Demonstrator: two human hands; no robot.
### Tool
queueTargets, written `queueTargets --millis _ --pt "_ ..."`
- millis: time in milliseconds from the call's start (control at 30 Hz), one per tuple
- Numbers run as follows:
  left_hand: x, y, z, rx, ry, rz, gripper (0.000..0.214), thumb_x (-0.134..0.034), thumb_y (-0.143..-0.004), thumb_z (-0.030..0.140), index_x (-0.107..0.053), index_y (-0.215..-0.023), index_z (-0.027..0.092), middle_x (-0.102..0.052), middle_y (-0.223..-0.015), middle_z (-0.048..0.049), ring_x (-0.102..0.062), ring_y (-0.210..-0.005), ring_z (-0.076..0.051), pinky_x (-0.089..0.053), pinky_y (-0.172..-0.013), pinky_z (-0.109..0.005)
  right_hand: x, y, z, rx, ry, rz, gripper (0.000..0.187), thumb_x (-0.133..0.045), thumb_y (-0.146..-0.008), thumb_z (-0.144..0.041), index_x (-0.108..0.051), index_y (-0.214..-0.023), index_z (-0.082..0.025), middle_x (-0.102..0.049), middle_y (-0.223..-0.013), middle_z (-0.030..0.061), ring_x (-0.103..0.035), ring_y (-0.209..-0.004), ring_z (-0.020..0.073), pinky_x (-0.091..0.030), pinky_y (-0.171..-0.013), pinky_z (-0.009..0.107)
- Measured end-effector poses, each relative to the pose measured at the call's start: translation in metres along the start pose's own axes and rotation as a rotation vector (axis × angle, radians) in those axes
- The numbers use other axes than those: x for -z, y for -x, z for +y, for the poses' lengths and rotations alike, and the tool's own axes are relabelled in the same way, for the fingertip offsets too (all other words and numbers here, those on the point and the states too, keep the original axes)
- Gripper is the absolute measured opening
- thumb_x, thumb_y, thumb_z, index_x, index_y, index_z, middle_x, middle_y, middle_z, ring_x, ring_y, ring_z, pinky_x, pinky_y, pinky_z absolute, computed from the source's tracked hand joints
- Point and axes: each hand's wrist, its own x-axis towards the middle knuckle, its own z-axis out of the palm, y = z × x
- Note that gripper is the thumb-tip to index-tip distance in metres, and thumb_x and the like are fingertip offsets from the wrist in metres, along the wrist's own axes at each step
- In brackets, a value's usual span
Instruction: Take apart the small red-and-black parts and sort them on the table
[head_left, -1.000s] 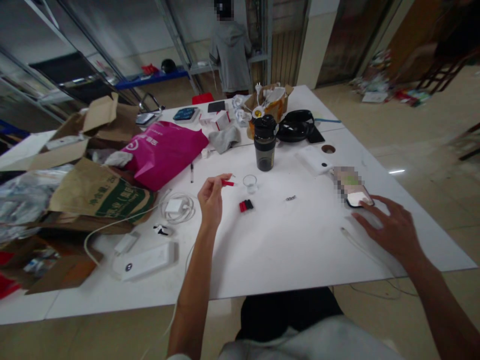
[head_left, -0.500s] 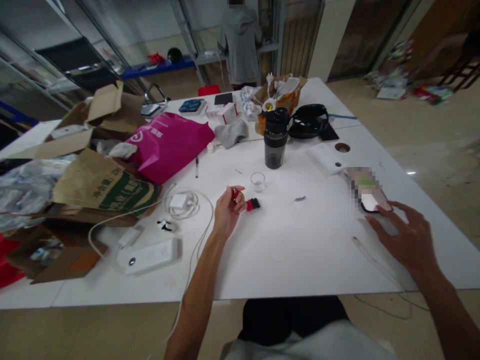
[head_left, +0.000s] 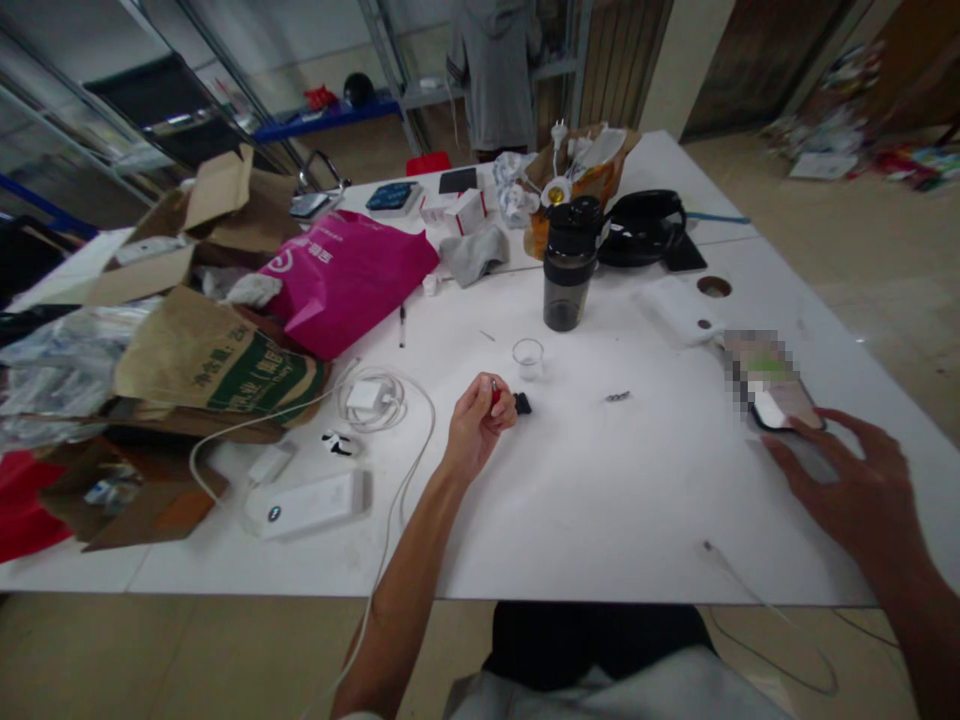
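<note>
My left hand [head_left: 480,425] rests near the middle of the white table [head_left: 615,500] with its fingers closed on a small red piece [head_left: 495,396]. A small black piece [head_left: 523,403] lies just right of its fingertips. A small clear cup [head_left: 529,357] stands a little beyond. My right hand [head_left: 855,485] lies at the right with fingers spread flat, its fingertips at the near end of a phone [head_left: 784,405]. A tiny metal part [head_left: 617,397] lies between the two hands.
A dark shaker bottle [head_left: 568,265] stands behind the cup. A pink bag [head_left: 349,275], brown paper bags, cardboard boxes, a white charger with cable [head_left: 371,397] and a white power strip [head_left: 311,505] crowd the left. Black headphones [head_left: 641,228] lie far right. A person in grey stands beyond.
My left hand came down from a raised position to the table by the small pieces, still pinching the red piece. The camera view shifted; my right hand stayed by the phone.
</note>
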Motion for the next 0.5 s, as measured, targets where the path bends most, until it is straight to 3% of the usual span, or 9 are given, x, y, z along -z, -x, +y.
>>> queueTargets --millis 500 --pt "-0.002 0.005 -0.007 -0.074 -0.114 -0.045 0.052 -0.093 -0.103 0.064 -0.062 -0.094 0.022 -0.038 -0.074 0.0060 -0.032 -0.065 -0.012 -0.028 -0.064 -0.029 0.006 -0.008 -0.011 -0.081 -0.034 -0.047 0.036 -0.077 -0.107 -0.056 -0.083 -0.129 -0.028 -0.079 -0.151 0.0204 -0.077 -0.139 0.0440 -0.061 -0.121 0.063"
